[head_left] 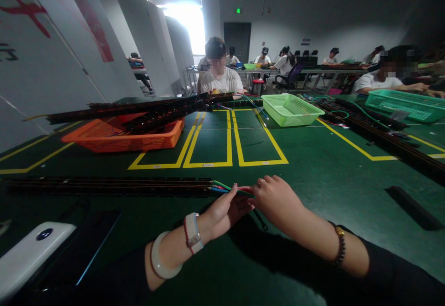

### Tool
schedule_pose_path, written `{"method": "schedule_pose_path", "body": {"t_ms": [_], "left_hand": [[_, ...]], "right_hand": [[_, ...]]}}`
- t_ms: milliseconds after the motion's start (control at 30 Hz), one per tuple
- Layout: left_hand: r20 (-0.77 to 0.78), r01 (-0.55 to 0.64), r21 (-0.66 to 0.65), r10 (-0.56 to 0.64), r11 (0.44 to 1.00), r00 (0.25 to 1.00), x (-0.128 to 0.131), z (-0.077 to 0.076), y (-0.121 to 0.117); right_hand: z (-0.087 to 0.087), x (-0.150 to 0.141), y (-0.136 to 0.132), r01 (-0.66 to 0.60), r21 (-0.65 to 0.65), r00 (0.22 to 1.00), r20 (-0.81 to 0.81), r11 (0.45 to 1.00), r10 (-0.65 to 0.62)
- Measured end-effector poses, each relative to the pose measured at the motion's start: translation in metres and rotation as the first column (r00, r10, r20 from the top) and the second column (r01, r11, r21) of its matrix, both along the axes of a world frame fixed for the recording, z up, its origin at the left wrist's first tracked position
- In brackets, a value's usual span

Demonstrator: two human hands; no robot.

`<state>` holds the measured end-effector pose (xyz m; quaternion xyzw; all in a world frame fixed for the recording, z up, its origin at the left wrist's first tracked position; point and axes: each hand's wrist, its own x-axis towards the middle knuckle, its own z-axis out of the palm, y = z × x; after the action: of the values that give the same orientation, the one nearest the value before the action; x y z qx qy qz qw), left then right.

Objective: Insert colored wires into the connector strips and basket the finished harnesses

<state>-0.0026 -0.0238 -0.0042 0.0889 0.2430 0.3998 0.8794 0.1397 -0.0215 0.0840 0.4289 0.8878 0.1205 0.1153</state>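
Where the coloured wires (219,189) leave the right end of the long dark strip (107,186), both hands hold them just above the bench (323,167). Left hand (222,211): thumb over the bundle, fingers loosely spread beneath; whether they press cannot be told. Right hand (278,199): fingers curled, pinching the wires farther out from the strip.

Risk, as judged: a hard pull by the right fingers could strain the joints at the strip's end or drag the strip sideways; a slack left hold could let the wires fan out and cross.

Containers: orange basket (139,143), beyond the strip, with similar dark bars (156,113) lying across its rim and overhanging it. Light green basket (295,118), beyond and right of the strip's wired end; lattice walls and inner floor show. Teal basket (406,106), well to the right of the strip; contents hidden by its near wall.
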Motion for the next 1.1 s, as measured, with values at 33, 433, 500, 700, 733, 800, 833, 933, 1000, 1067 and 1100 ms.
{"method": "schedule_pose_path", "body": {"t_ms": [33,433,500,700,733,800,833,933,1000,1067,1100], "left_hand": [[0.018,0.011,0.011,-0.011,1.000,1.000,0.000,0.000,0.000],[0.040,0.024,0.024,-0.025,0.999,0.999,0.001,0.006,-0.002],[0.016,0.017,0.035,-0.018,0.999,1.000,0.001,0.009,-0.002],[-0.021,0.040,0.057,-0.038,0.998,0.999,-0.001,0.014,-0.003],[-0.025,0.039,0.056,-0.037,0.998,0.999,-0.001,0.015,-0.003],[-0.034,0.037,0.064,-0.035,0.997,0.999,-0.002,0.015,-0.003],[-0.038,0.038,0.070,-0.035,0.997,0.999,-0.002,0.015,-0.003],[-0.039,0.043,0.071,-0.040,0.997,0.998,-0.001,0.015,-0.003],[-0.032,0.046,0.062,-0.044,0.997,0.998,-0.001,0.014,-0.003],[-0.024,0.047,0.061,-0.046,0.997,0.999,-0.001,0.014,-0.003],[-0.023,0.048,0.060,-0.047,0.997,0.999,-0.001,0.014,-0.003]], "right_hand": [[-0.003,0.001,0.000,0.019,-0.020,1.000,0.015,1.000,-0.019],[0.010,0.012,0.015,0.166,-0.093,0.986,-0.015,0.982,-0.169],[0.010,0.018,0.024,0.197,-0.064,0.977,-0.068,0.978,-0.201],[-0.010,0.033,0.057,0.230,-0.089,0.949,-0.200,0.969,-0.244],[-0.014,0.034,0.062,0.233,-0.096,0.944,-0.216,0.968,-0.249],[-0.021,0.037,0.070,0.235,-0.104,0.937,-0.240,0.966,-0.253],[-0.023,0.038,0.073,0.234,-0.108,0.936,-0.245,0.966,-0.254],[-0.026,0.042,0.076,0.235,-0.133,0.934,-0.242,0.963,-0.262],[-0.023,0.043,0.073,0.230,-0.155,0.942,-0.211,0.961,-0.259],[-0.016,0.041,0.066,0.214,-0.161,0.956,-0.169,0.963,-0.241],[-0.011,0.038,0.061,0.214,-0.150,0.960,-0.152,0.965,-0.237]]}}
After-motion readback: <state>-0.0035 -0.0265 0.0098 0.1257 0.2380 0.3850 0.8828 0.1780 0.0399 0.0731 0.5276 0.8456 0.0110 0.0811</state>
